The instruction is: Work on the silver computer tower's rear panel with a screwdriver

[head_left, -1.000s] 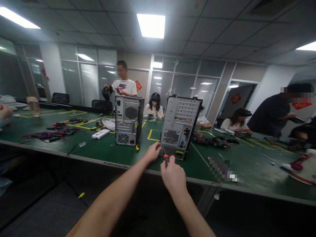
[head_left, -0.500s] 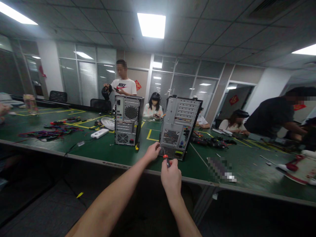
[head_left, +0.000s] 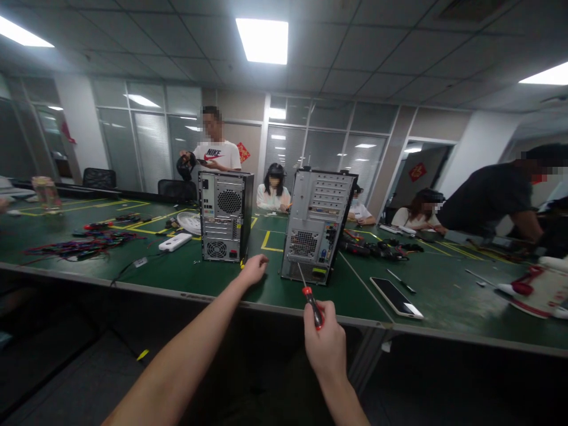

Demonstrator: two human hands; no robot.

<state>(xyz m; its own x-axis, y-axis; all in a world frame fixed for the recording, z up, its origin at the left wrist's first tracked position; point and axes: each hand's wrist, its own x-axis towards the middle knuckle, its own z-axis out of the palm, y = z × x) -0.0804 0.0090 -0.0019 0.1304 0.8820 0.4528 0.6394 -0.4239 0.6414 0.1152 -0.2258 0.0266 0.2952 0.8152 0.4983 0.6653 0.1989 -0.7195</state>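
My right hand [head_left: 326, 340] is wrapped round the red and black handle of a screwdriver [head_left: 313, 307]. Its thin shaft points up toward the lower back of the right computer tower [head_left: 306, 222]; whether the tip touches the metal I cannot tell. My left hand [head_left: 254, 270] hovers near the table between the two towers, its fingers partly bent, and what they hold, if anything, is too small to make out. The left computer tower [head_left: 222, 222] stands upright, back panel toward me, with a yellow-handled tool [head_left: 242, 264] at its lower right corner.
On the green table [head_left: 266, 290] lie a phone [head_left: 396, 297], a thin tool [head_left: 402, 281], a white device [head_left: 175, 242], and cable bundles [head_left: 89, 244] at left. A red and white bag [head_left: 532, 290] sits at right. Several people are beyond the table.
My left hand has moved left, away from the right tower. My right hand with the screwdriver has drawn back toward me and slightly right. The view has shifted a little.
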